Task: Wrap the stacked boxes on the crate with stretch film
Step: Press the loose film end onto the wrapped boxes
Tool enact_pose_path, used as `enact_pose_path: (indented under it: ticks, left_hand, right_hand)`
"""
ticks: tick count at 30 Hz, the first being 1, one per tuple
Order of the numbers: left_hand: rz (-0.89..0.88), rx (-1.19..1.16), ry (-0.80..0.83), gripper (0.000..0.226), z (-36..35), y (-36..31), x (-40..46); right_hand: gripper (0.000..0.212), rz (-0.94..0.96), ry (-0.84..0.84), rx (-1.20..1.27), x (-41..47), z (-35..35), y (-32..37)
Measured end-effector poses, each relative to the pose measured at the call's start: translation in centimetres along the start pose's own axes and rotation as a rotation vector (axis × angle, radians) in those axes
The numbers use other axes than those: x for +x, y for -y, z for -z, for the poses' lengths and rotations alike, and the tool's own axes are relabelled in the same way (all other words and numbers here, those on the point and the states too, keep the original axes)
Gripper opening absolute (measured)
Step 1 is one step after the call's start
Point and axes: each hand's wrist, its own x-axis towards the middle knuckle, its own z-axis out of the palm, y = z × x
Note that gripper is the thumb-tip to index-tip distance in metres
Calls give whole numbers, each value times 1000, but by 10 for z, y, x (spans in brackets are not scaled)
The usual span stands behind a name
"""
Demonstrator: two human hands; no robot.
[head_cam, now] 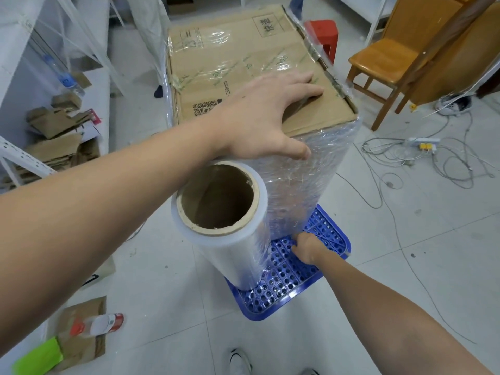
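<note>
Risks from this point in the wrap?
1. The film roll stands upright on the blue crate with neither hand gripping it; it could topple.
2. The left hand only presses the stacked boxes; a hard pull might shift them.
3. Loose cables lie on the walking path.

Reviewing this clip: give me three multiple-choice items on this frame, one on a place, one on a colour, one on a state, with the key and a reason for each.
1. Where does the roll of clear stretch film stand?
A. on the wooden chair
B. on the perforated plastic crate, beside the stack
C. on top of the boxes

2. What colour is the crate?
A. blue
B. green
C. grey

3. How is the left hand?
A. gripping the roll
B. hanging idle
C. spread flat on the top cardboard box

Key: 1 B, its lower end sits on the crate; 2 A, the grid is blue; 3 C, its fingers lie straight on the cardboard.
</note>
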Motion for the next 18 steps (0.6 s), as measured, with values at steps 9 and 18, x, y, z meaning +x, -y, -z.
enact_pose_path:
  ticks: [9, 18]
  left_hand:
    - [12, -14, -1, 104, -1, 1, -1]
    - [12, -10, -4, 105, -2, 1, -1]
  right_hand:
    - [41, 20, -13, -2, 0, 15, 30]
    - [17, 262, -355, 66, -37, 37, 21]
